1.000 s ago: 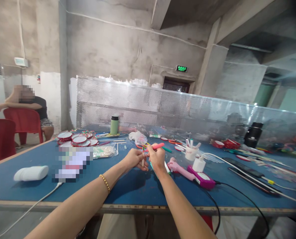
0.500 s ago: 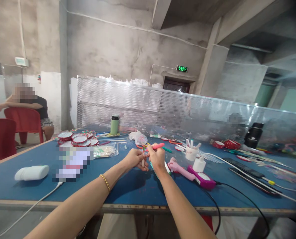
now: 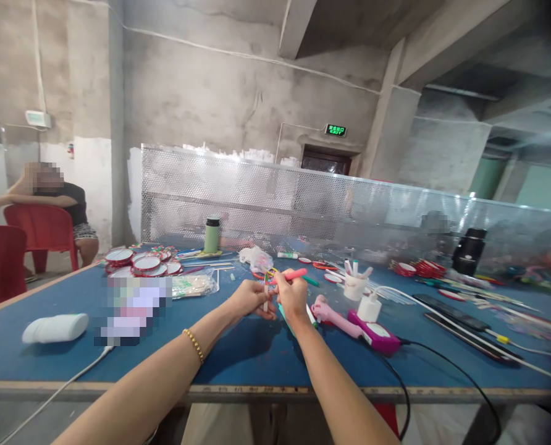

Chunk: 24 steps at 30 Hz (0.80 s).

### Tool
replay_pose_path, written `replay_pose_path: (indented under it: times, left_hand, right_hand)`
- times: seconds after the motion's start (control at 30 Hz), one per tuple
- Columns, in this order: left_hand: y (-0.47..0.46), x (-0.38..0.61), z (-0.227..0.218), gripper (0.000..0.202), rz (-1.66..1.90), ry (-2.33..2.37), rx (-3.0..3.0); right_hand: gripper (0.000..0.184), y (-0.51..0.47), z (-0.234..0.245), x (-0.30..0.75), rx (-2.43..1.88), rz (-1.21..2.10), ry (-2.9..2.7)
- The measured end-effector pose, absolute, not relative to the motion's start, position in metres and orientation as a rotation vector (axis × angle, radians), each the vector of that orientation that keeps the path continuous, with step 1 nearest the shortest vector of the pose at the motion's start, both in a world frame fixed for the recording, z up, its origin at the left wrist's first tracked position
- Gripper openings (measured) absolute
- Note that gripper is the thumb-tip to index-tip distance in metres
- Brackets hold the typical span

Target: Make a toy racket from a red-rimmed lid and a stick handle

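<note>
Both hands are meeting over the middle of the blue table (image 3: pixel 238 361): my left hand (image 3: pixel 251 298) is pinching a thin pale stick (image 3: pixel 265 296) upright, and my right hand (image 3: pixel 293 298) is gripping a pink marker (image 3: pixel 296 273). A pink glue gun (image 3: pixel 333 314) is lying just right of them.

Two hands: the left hand (image 3: pixel 250 298) pinches one thin stick (image 3: pixel 266 296), the right hand (image 3: pixel 293 295) grips one pink marker (image 3: pixel 296 274). Two flasks stand: one green flask (image 3: pixel 212 235) at ten o'clock from the hands, one black flask (image 3: pixel 469 250) far out between two and three o'clock. One white bottle (image 3: pixel 55 327) lies at nine o'clock. One white cup (image 3: pixel 353 288), close by at three o'clock, holds about three markers (image 3: pixel 355 267). One pink tool (image 3: pixel 331 312) and one white plug (image 3: pixel 369 307) lie at four o'clock. Two red chairs stand between nine and ten o'clock: the near chair (image 3: pixel 0 259) and the far chair (image 3: pixel 41 225).
</note>
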<state>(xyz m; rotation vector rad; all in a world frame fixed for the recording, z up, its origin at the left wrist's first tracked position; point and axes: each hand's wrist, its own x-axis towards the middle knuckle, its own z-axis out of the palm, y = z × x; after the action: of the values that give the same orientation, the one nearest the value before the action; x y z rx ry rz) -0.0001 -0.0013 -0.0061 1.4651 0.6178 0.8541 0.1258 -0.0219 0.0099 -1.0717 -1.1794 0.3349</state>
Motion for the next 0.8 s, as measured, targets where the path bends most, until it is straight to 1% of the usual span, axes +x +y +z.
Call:
replay_pose_path:
  times: [0.23,0.4,0.5,0.6,0.8]
  left_hand:
    - [-0.002,0.003,-0.012,0.030,0.858,0.708,1.376]
    - [-0.011,0.008,-0.008,0.020,0.802,0.760,1.337]
    - [-0.029,0.005,-0.003,0.012,0.809,0.802,1.349]
    - [-0.050,-0.001,-0.006,0.009,0.879,0.845,1.352]
    - [-0.071,-0.010,-0.025,0.015,1.178,0.920,1.368]
  right_hand:
    - [0.028,-0.022,0.017,0.130,-0.881,0.398,-1.011]
    - [0.036,-0.030,0.008,0.136,-0.828,0.526,-1.073]
    - [0.036,-0.045,0.004,0.137,-0.799,0.600,-1.064]
    - [0.032,-0.061,0.005,0.131,-0.745,0.639,-1.068]
    - [0.026,-0.075,0.005,0.103,-0.734,0.593,-1.141]
